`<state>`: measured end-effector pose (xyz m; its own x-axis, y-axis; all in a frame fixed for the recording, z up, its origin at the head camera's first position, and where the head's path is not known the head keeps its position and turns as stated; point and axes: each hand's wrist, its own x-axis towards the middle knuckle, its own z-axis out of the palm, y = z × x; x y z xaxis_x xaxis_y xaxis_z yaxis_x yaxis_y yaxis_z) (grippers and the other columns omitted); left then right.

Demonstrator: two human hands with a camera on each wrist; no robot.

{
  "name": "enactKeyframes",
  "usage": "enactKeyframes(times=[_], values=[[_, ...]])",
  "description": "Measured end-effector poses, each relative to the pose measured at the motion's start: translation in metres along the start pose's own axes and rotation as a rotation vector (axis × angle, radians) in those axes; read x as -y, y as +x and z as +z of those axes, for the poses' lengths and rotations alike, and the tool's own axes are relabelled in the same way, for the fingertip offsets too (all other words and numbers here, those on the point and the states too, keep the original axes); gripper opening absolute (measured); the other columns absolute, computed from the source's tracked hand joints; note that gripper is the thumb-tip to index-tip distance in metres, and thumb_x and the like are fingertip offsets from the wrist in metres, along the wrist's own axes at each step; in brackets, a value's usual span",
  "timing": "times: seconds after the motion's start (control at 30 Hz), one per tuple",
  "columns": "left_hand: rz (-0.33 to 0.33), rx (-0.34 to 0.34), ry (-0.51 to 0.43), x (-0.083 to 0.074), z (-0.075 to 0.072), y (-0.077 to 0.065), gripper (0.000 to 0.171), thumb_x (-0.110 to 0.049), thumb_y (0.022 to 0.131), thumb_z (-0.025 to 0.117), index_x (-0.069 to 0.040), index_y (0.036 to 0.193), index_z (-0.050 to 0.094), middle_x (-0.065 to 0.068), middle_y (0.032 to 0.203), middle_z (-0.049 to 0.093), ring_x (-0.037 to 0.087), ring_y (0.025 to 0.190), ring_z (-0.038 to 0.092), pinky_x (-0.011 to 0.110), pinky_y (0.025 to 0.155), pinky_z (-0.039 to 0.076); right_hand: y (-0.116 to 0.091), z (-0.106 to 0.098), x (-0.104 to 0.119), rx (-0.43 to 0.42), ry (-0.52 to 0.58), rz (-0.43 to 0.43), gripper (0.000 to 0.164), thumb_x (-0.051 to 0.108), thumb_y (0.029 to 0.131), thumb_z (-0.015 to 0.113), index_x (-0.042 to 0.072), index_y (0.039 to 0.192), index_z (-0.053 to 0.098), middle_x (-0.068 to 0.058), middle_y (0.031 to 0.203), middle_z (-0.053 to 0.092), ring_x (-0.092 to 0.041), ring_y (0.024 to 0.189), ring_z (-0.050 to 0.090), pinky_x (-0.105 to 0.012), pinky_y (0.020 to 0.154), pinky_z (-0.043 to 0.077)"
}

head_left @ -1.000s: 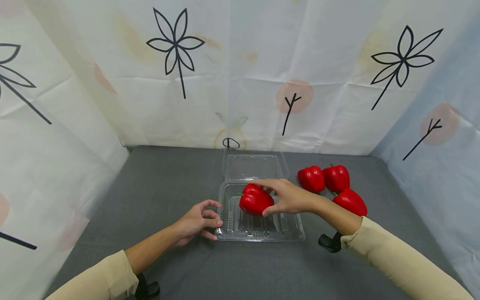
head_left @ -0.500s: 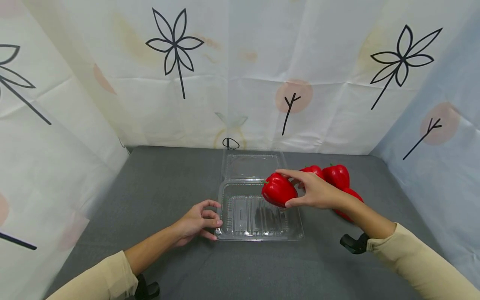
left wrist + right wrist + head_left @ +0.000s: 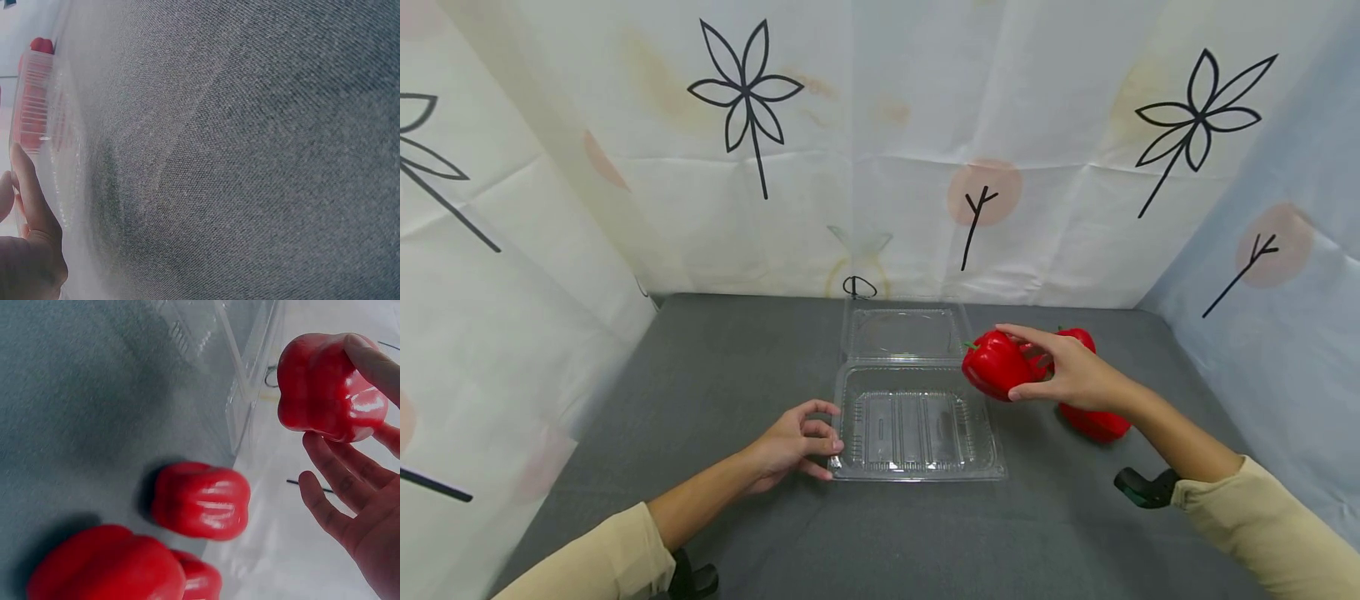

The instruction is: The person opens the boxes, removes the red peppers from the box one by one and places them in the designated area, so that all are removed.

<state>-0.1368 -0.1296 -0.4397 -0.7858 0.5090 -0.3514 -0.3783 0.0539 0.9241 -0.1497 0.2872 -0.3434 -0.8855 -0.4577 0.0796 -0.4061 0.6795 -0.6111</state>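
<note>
My right hand [image 3: 1075,375] holds a red bell pepper [image 3: 995,365] between thumb and fingers, raised beside the right rim of a clear plastic clamshell container [image 3: 917,467]. In the right wrist view the pepper [image 3: 325,387] hangs well above the table, its lobed end showing. My left hand [image 3: 797,442] grips the container's left edge with thumb and fingertips at the rim. The left wrist view shows that hand [image 3: 31,250] against the clear wall. The container lies open, its lid [image 3: 906,333] folded back toward the wall, and nothing is in its base.
Three more red bell peppers rest on the grey cloth at the right: one [image 3: 203,500] near the container, one [image 3: 1078,337] behind my hand and one [image 3: 1093,425] partly under my forearm. White printed fabric [image 3: 895,208] encloses the table [image 3: 737,358] at the back and sides.
My right hand has lifted the pepper from over the container's base and carried it right, toward the other peppers. My left hand has stayed at the container's edge.
</note>
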Motion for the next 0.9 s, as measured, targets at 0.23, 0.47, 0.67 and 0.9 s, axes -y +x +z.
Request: enactKeyframes(times=[0.23, 0.47, 0.67, 0.9], values=[[-0.006, 0.0, 0.008, -0.001, 0.0, -0.001, 0.061, 0.0, 0.087, 0.074, 0.002, 0.136, 0.038, 0.007, 0.089, 0.061, 0.019, 0.081, 0.063, 0.043, 0.067, 0.062, -0.013, -0.005, -0.012, -0.02, -0.015, 0.021, 0.084, 0.024, 0.079, 0.086, 0.006, 0.149, 0.042, -0.015, 0.128, 0.059, -0.03, 0.103, 0.061, -0.04, 0.079, 0.06], [-0.002, 0.009, 0.012, -0.001, 0.0, 0.0, 0.061, 0.0, 0.087, 0.074, 0.002, 0.136, 0.038, 0.007, 0.089, 0.061, 0.018, 0.08, 0.063, 0.043, 0.067, 0.062, -0.026, 0.0, -0.025, -0.029, -0.037, 0.059, 0.084, 0.024, 0.077, 0.086, 0.003, 0.147, 0.043, -0.019, 0.125, 0.059, -0.032, 0.101, 0.062, -0.045, 0.076, 0.061], [-0.003, 0.01, 0.013, -0.001, 0.0, 0.0, 0.06, 0.0, 0.088, 0.073, 0.002, 0.136, 0.038, 0.006, 0.089, 0.061, 0.018, 0.081, 0.064, 0.043, 0.068, 0.062, -0.036, 0.001, -0.032, -0.032, -0.005, 0.065, 0.084, 0.021, 0.076, 0.086, 0.004, 0.146, 0.043, -0.021, 0.125, 0.058, -0.035, 0.101, 0.062, -0.044, 0.074, 0.061], [0.004, 0.008, 0.019, -0.001, 0.0, -0.001, 0.061, 0.0, 0.088, 0.072, 0.004, 0.137, 0.036, 0.007, 0.089, 0.06, 0.019, 0.081, 0.063, 0.043, 0.067, 0.062, -0.045, 0.005, -0.037, -0.034, -0.037, 0.084, 0.08, 0.023, 0.077, 0.086, 0.002, 0.143, 0.046, -0.021, 0.12, 0.06, -0.034, 0.101, 0.06, -0.033, 0.071, 0.06]])
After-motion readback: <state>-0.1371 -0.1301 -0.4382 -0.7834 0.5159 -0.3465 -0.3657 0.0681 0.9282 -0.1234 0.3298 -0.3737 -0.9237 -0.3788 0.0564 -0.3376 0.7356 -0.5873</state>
